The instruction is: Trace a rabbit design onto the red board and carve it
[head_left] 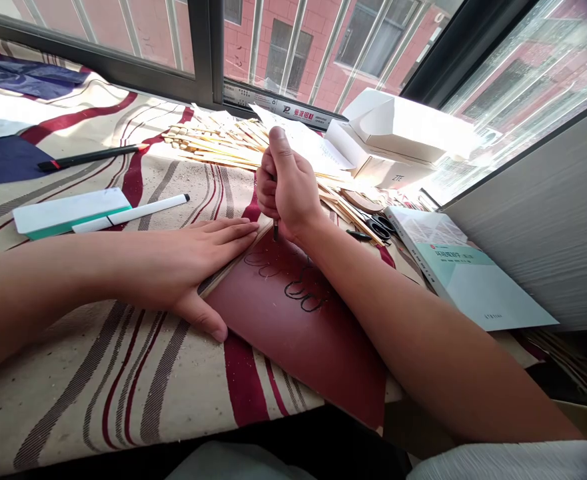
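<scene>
A reddish-brown board [298,347] lies slanted on the striped cloth, its near corner reaching over the cloth's front edge. Dark looped outlines [304,297] mark its surface, with fainter loops [260,262] to their left. My left hand [213,250] rests flat along the board's left edge, fingers stretched out and thumb at the lower left corner. Above the board's far end, my right hand [288,180] is closed in an upright fist around a slim tool [276,231]. Only the tool's dark lower end shows, pointing down at the board; its kind is hidden.
Thin wooden sticks [218,143] pile up by the window, near an open white box [388,140]. Black-handled scissors [380,227] and a book [468,267] lie at right. A white marker [133,213], a white-and-green case [73,210] and a black pencil [93,157] lie left.
</scene>
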`<state>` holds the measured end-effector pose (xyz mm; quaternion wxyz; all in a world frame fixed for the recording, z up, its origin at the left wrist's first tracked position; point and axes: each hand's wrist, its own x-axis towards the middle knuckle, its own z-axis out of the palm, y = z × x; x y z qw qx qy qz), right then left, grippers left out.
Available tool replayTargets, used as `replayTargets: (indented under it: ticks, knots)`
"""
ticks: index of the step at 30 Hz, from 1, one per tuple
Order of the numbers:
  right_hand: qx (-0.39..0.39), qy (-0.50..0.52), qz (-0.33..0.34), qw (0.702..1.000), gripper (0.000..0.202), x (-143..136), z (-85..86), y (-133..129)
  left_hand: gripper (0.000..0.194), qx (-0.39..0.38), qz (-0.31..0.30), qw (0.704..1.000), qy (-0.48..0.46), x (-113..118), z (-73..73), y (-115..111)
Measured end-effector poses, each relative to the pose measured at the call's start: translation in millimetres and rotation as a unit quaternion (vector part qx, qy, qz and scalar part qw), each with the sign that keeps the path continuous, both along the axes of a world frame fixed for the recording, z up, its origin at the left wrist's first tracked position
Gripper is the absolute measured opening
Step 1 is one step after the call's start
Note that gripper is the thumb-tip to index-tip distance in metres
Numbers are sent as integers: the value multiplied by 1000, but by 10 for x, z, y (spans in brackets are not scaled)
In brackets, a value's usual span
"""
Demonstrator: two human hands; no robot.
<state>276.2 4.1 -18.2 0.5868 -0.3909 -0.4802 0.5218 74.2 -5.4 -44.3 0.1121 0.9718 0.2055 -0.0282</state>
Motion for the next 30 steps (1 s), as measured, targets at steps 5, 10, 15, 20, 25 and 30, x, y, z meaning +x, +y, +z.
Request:
replayTargets:
  ticks: [5,10,15,20,25,30]
  knots:
    - [-1,-6,31,1000,68,-6,-15,7,138,-7,3,1000,5,-15,-10,4]
    - [-26,-22,225,974,66,42,29,-5,133,6,-7,1000,-5,-10,-1,-1]
    - [-81,4,97,992,64,-11,-3,68,142,15,-21,1000,-8,2,-52,54]
    - [-91,33,-61,993,64,-25,-51,120,148,-18,-16,999,36,61,51,57]
    - [-92,53,75,992,63,49,-31,102,148,-27,-1,999,40,57,76,36]
    - [-87,65,113,988,63,52,-11,87,142,10,-28,1000,0,-4,-51,82]
